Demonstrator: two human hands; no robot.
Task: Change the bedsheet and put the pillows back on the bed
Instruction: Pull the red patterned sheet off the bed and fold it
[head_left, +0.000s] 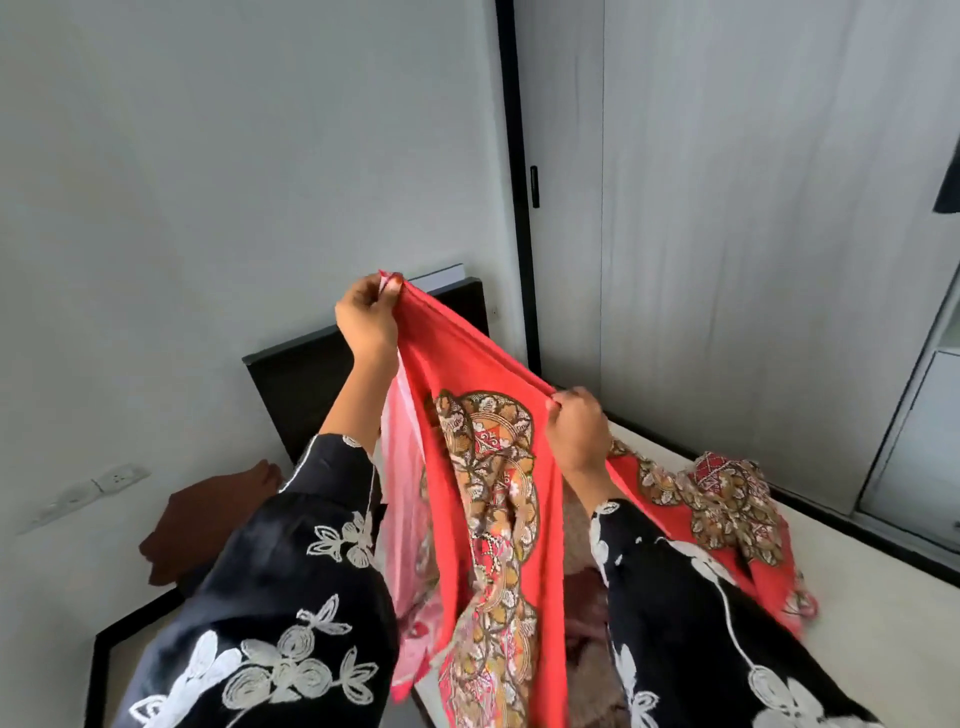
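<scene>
A red bedsheet (457, 364) with brown and gold floral medallions hangs stretched between both hands above the bed. My left hand (366, 317) pinches its upper edge, raised high near the dark headboard (296, 384). My right hand (576, 431) grips the same edge lower and to the right. The rest of the sheet falls between my black embroidered sleeves and trails right in a bunched heap (727, 504) on the bare white mattress (883, 623). No pillows are visible.
A brown cloth (208, 525) lies on the floor left of the bed, by the white wall with its sockets (122, 477). Grey wardrobe doors (727, 208) stand behind the bed. The black bed frame edge (104, 670) runs at lower left.
</scene>
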